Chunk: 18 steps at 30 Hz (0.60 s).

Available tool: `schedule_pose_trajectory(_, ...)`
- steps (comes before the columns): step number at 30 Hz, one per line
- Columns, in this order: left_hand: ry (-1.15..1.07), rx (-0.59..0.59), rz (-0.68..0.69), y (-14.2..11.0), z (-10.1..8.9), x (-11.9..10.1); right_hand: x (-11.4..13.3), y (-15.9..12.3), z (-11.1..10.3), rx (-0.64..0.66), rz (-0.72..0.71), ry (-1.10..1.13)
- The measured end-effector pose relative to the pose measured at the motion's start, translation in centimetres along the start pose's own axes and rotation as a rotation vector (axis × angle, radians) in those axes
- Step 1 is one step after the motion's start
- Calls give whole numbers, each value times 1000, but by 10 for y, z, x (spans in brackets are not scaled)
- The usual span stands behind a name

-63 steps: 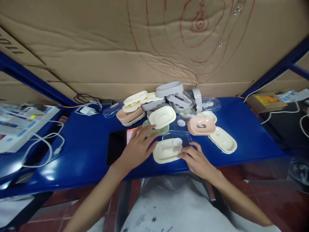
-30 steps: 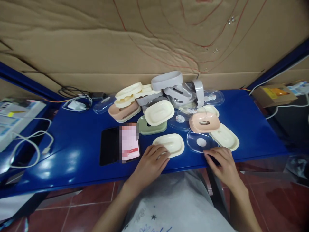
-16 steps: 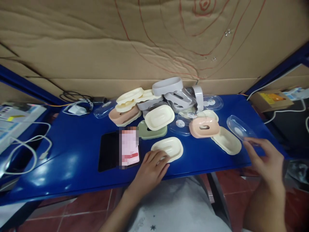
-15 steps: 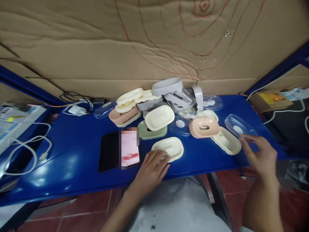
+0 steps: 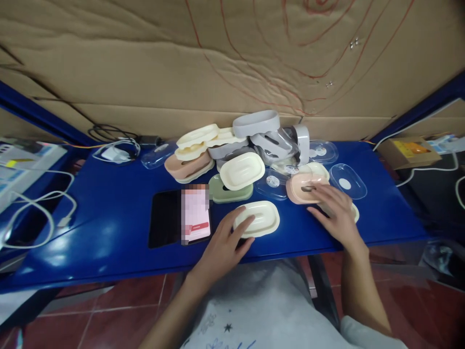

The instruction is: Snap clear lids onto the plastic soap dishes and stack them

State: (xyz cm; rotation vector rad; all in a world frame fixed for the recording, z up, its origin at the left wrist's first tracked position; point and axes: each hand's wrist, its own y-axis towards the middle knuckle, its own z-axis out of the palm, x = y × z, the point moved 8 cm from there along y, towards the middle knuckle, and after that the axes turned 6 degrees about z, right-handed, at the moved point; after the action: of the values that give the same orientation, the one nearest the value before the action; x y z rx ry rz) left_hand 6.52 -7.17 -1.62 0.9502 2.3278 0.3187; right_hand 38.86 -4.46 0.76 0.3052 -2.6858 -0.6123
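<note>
In front of me a cream oval soap-dish tray (image 5: 263, 218) lies on the blue table. My left hand (image 5: 228, 237) rests over its left end, fingers apart and touching the rim. My right hand (image 5: 336, 213) is open, with its fingers reaching over the right side of a pink slotted soap-dish base (image 5: 300, 189); whether they touch it I cannot tell. Another cream tray (image 5: 354, 212) is mostly hidden under that hand. Behind it lies a clear oval lid (image 5: 354, 186) with a round white sticker. A second cream tray (image 5: 242, 170) leans on a green slotted base (image 5: 232, 193).
Grey bases (image 5: 257, 123), cream trays and clear lids are heaped against the cardboard wall (image 5: 145, 63). A phone (image 5: 196, 218) and a black flat object (image 5: 165, 220) lie to the left. White cables and a charger (image 5: 116, 154) sit at the far left; a cardboard box (image 5: 410, 151) stands right.
My right hand has moved left from the clear lid to the pink base. The lid now lies slightly further left and back. My left hand stays at the cream tray, its fingers more spread.
</note>
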Motion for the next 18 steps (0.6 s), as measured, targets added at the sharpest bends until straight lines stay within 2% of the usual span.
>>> schedule_pose_trajectory(2,-29,3,-32,-1,1,3,21,2,8,34,-56,14)
schedule_pose_trajectory(6,-98,12,-72,-4,5,9,55,2,6,8,-102,78)
schedule_pose_trajectory(9,-134,3,-97,-6,5,12,85,0,9,75,-174,145)
schedule_pose_trajectory(14,-146,-13,-93,-5,3,14,133,-4,28,196,-302,223)
schedule_pose_trajectory(18,-116,-45,-52,-2,-1,12,155,-7,44,235,-343,253)
